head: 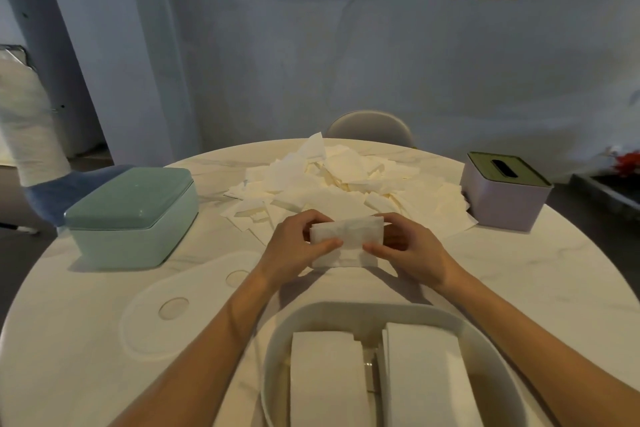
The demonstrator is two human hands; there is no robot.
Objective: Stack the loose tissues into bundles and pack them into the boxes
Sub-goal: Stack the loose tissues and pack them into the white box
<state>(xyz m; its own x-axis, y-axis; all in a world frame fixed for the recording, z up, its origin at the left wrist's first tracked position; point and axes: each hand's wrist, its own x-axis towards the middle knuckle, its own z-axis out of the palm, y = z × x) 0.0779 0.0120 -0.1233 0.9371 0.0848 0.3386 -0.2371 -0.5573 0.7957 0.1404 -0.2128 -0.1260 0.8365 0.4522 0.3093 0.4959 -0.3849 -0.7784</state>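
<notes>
A small bundle of white tissues [347,236] stands on edge on the table, held from both ends. My left hand [294,248] grips its left end, thumb in front. My right hand [407,248] grips its right end the same way. Behind the bundle lies a wide heap of loose tissues [346,180]. At the near edge sits an open white box [485,350] holding two stacked bundles, one on the left [325,378] and one on the right [426,374].
A closed teal box [131,215] stands at the left. A lilac box with a green slotted lid [505,189] stands at the right. A white lid [180,305] lies flat on the round marble table [519,288]. A chair back [370,125] shows beyond the table.
</notes>
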